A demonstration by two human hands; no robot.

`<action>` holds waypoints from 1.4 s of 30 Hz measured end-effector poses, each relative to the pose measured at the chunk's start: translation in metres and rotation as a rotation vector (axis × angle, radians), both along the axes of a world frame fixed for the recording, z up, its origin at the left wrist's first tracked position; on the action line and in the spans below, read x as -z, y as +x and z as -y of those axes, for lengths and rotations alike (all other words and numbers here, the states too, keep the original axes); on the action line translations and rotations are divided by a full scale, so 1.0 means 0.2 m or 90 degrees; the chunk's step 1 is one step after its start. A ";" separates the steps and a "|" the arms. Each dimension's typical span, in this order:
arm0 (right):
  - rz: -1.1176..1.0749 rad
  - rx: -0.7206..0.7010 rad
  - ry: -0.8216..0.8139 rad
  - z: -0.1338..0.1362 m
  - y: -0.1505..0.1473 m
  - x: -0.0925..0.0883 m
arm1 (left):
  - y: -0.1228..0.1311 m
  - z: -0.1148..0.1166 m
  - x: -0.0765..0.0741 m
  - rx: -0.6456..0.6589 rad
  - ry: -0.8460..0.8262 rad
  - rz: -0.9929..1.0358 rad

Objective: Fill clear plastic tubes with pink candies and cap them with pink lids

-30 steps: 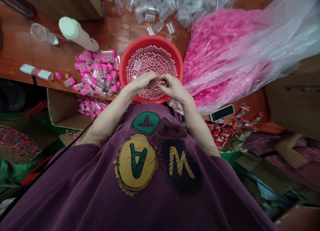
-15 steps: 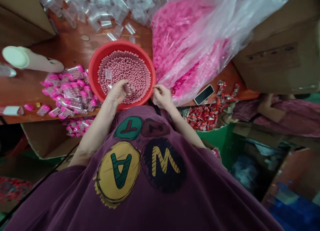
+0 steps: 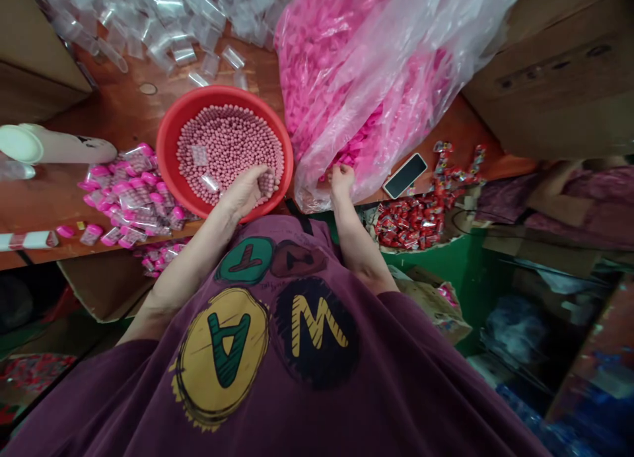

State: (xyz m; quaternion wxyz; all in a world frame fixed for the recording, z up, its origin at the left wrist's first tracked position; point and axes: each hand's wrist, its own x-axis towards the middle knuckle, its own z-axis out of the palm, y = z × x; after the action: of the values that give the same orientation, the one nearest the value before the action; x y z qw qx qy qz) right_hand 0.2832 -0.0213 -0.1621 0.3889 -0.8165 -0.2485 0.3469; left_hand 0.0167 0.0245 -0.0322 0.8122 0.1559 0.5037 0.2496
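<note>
My left hand point(image 3: 247, 189) is over the near right part of a red basin point(image 3: 166, 137) of small pink beads point(image 3: 232, 137). Its fingers are curled round a small clear plastic container point(image 3: 269, 181), with pink beads showing through it. Two more clear containers lie on the beads, one of them this tube point(image 3: 210, 182). At the mouth of a big clear plastic bag point(image 3: 317, 186), my right hand point(image 3: 343, 178) has its fingers pinched together against bright pink plastic caps point(image 3: 359, 146). What the fingertips hold is hidden.
Filled, pink-capped containers point(image 3: 133, 193) are heaped left of the basin. Empty clear tubes point(image 3: 183, 51) lie behind it. A phone point(image 3: 405, 175) and red wrapped pieces point(image 3: 411, 222) are at right. A white bottle point(image 3: 59, 145) lies far left; cardboard boxes point(image 3: 555, 80) flank the table.
My right hand has gone from the basin's right rim to the pink caps at the bag's mouth. My left hand stays over the beads, still round the container. The view has shifted slightly.
</note>
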 end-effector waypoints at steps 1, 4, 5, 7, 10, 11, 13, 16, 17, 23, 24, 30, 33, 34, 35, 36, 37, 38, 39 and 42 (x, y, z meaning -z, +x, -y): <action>0.003 0.009 -0.001 0.04 0.01 -0.02 | 0.00 0.00 0.00 -0.001 0.017 0.012; 0.036 0.012 0.035 0.19 0.04 -0.11 | 0.03 0.02 -0.02 0.009 0.044 0.026; 0.052 -0.002 0.066 0.23 0.04 -0.15 | 0.04 0.02 -0.04 0.020 0.042 0.027; 0.074 -0.047 0.140 0.28 0.01 -0.25 | 0.08 0.04 -0.08 0.037 0.042 0.037; 0.058 -0.151 0.230 0.24 -0.09 -0.44 | 0.13 0.05 -0.13 0.047 0.068 0.058; 0.057 -0.191 0.249 0.21 -0.14 -0.51 | 0.14 0.05 -0.14 0.049 0.080 0.062; 0.098 -0.265 0.277 0.14 -0.23 -0.64 | 0.15 0.05 -0.15 0.049 0.103 0.073; 0.175 -0.355 0.302 0.06 -0.33 -0.76 | 0.11 0.04 -0.15 0.037 0.137 0.101; 0.193 -0.372 0.304 0.05 -0.36 -0.77 | 0.09 0.04 -0.15 0.037 0.145 0.106; 0.225 -0.426 0.327 0.00 -0.42 -0.72 | 0.00 0.06 -0.15 0.024 0.155 0.126; 0.224 -0.444 0.329 0.00 -0.43 -0.72 | -0.01 0.07 -0.15 0.016 0.153 0.131; 0.192 -0.523 0.341 -0.01 -0.49 -0.78 | -0.06 0.07 -0.12 -0.020 0.169 0.121; 0.157 -0.497 0.365 -0.03 -0.50 -0.78 | -0.09 0.07 -0.11 -0.003 0.189 0.110; 0.144 -0.484 0.368 -0.04 -0.50 -0.78 | -0.09 0.07 -0.11 0.003 0.192 0.104; 0.131 -0.475 0.364 -0.05 -0.50 -0.77 | -0.10 0.07 -0.11 0.006 0.194 0.098; 0.115 -0.471 0.353 -0.06 -0.49 -0.77 | -0.10 0.07 -0.11 0.005 0.195 0.092; 0.098 -0.470 0.339 -0.06 -0.49 -0.76 | -0.10 0.08 -0.11 0.004 0.195 0.087; 0.080 -0.469 0.325 -0.06 -0.49 -0.76 | -0.10 0.08 -0.11 0.000 0.196 0.083; 0.063 -0.466 0.314 -0.07 -0.50 -0.76 | -0.11 0.08 -0.11 -0.006 0.199 0.080; 0.029 -0.424 0.303 -0.06 -0.54 -0.76 | -0.10 0.09 -0.10 -0.015 0.207 0.085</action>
State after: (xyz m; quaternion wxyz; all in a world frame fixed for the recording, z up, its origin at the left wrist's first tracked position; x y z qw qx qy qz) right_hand 0.1751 -0.0098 -0.0101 0.4276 -0.5860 -0.5813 0.3684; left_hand -0.0038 0.0067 -0.0132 0.8052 0.2624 0.4033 0.3467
